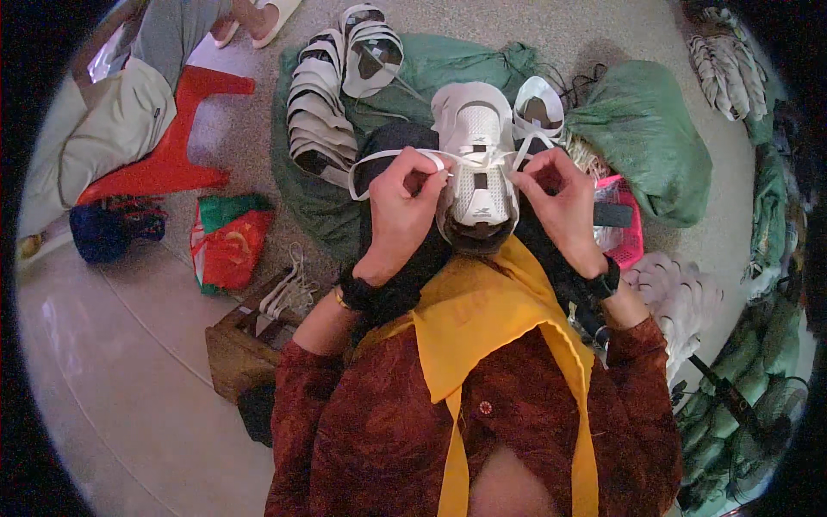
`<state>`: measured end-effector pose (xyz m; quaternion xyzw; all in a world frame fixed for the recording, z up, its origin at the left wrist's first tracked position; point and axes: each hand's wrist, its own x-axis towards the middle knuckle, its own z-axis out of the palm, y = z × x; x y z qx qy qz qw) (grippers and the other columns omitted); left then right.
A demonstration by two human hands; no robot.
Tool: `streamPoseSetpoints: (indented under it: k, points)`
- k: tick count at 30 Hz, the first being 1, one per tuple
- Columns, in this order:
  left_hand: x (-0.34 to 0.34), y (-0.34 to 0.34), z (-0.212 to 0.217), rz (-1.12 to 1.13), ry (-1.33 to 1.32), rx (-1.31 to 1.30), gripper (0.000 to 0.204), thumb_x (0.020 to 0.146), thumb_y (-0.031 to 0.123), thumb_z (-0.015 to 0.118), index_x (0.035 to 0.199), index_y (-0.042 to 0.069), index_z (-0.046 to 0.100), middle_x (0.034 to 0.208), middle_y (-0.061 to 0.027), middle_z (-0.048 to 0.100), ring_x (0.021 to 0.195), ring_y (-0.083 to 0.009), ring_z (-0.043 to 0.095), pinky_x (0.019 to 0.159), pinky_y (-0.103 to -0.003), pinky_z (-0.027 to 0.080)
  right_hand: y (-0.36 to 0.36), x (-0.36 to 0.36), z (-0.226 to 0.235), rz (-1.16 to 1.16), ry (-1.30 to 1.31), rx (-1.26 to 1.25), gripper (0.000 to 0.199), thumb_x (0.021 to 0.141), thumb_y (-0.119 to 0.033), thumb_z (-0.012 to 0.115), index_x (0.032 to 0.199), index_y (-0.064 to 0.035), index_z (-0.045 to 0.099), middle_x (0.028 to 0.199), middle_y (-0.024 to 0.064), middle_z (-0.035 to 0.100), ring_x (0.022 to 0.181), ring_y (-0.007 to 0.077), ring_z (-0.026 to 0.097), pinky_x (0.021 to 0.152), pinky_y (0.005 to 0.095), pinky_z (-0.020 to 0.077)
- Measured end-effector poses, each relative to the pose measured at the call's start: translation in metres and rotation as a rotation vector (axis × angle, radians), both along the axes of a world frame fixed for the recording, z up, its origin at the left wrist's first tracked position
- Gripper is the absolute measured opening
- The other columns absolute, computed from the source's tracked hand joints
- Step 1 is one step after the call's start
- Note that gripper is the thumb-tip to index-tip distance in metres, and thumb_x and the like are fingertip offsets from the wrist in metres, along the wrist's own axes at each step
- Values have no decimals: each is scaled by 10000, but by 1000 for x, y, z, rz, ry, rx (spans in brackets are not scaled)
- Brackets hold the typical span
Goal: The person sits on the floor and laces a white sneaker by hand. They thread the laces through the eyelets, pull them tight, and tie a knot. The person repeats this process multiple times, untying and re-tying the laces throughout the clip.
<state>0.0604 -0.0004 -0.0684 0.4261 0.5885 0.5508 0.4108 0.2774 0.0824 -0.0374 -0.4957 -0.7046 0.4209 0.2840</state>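
A white sneaker (479, 125) rests between my knees, its dark heel opening toward me. Its white shoelace (482, 159) crosses over the upper and is looped at the middle. On the left, my left hand (403, 211) pinches one end of the lace, which bows outward past the fingers. My right hand (558, 205) has thumb and forefinger pressed together on the other side of the lace, close to the shoe's edge. Just beyond that hand sits a separate white shoe upper (538, 105). A yellow apron (482, 302) lies across my lap.
Stacked shoe uppers (317, 116) lie on a green sack (297, 202). Right are a bulging green sack (650, 129), a pink basket (636, 228) and white uppers (680, 297). Left are a wooden stool (228, 345) with laces, a red-green bag (228, 241) and a person near a red stool (194, 95).
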Motion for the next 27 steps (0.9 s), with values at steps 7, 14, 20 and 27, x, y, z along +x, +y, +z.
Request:
streamPoseSetpoints:
  k: [7, 14, 20, 27]
  points:
    - [5, 2, 10, -16, 159, 19, 103, 895, -43, 655, 866, 5, 569, 913, -54, 665, 826, -111, 620, 742, -258, 517, -10, -11, 31, 225, -114, 339, 226, 822, -82, 761, 999, -19, 635, 910, 142, 632, 815, 312, 648, 723, 380, 533]
    - [3, 5, 18, 10, 186, -24, 134, 881, 30, 700, 851, 12, 570, 800, -25, 598, 707, -85, 555, 661, -257, 484, -10, -9, 31, 224, -206, 326, 259, 814, -73, 716, 1054, -11, 638, 960, 184, 637, 884, 394, 641, 781, 445, 532]
    - [13, 6, 22, 93, 244, 9, 199, 881, 17, 688, 812, 45, 503, 715, 7, 465, 671, -86, 445, 632, -254, 430, -13, -7, 17, 132, -183, 344, 198, 818, -52, 638, 1007, -14, 596, 914, 210, 626, 864, 422, 626, 764, 483, 526]
    - [10, 3, 21, -9, 540, 152, 113, 856, -26, 669, 845, 13, 564, 773, -86, 522, 695, -214, 531, 654, -323, 444, -19, -14, 21, 384, -511, 486, 245, 759, -76, 623, 984, 21, 632, 1029, 195, 612, 955, 351, 600, 849, 451, 521]
